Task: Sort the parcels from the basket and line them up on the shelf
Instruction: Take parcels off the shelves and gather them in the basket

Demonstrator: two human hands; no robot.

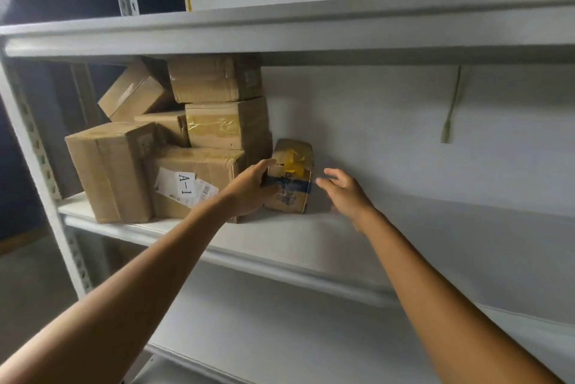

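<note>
A small cardboard parcel [292, 178] with yellow tape and a blue band stands on the grey shelf board [280, 237], just right of a stack of brown parcels [193, 141]. My left hand [252, 189] touches the small parcel's left side, thumb along its upper edge and fingers against its front. Just to the parcel's right is my right hand [343, 189], its fingers spread and blurred, a small gap between them and the box. The lowest box in the stack carries a white label reading A-1 [185, 186].
The shelf board extends bare to the right of the small parcel. Another shelf board [280, 32] sits close above the stack. A slotted metal upright [37, 147] bounds the left side. A pale strap [451, 109] hangs against the back wall at right.
</note>
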